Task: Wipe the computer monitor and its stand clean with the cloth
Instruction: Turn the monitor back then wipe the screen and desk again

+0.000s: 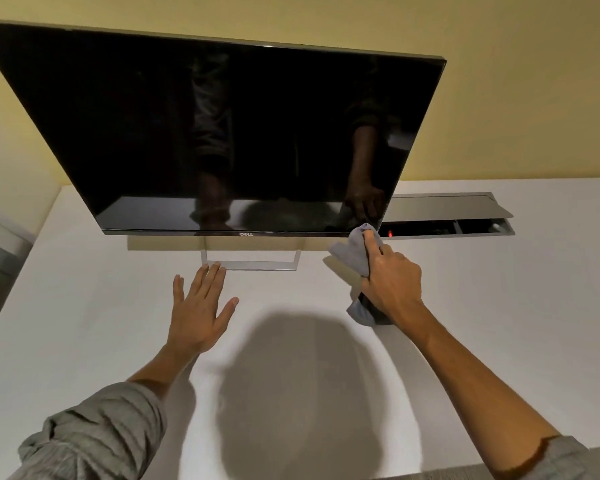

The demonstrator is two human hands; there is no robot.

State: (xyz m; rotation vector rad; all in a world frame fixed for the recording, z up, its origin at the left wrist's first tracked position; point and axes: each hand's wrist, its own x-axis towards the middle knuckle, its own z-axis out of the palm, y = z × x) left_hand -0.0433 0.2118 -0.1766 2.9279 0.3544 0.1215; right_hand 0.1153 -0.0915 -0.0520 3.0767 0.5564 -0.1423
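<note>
Here the monitor is standing on a white tabletop, its dark screen switched off and reflecting the person's arms. Below it, the open rectangular frame of the stand is resting on the tabletop. The grey cloth is touching the screen's lower right corner, bunched up and trailing down under the palm. The right hand is gripping that cloth, fingers curled around it, with the index finger pressing its upper end toward the corner. The left hand is lying open and flat, fingers spread, its fingertips just at the near left corner of the stand. Both forearms are showing rolled grey sleeves. Behind the monitor's right edge, a cable hatch in the tabletop is standing open, against a yellow wall.
</note>
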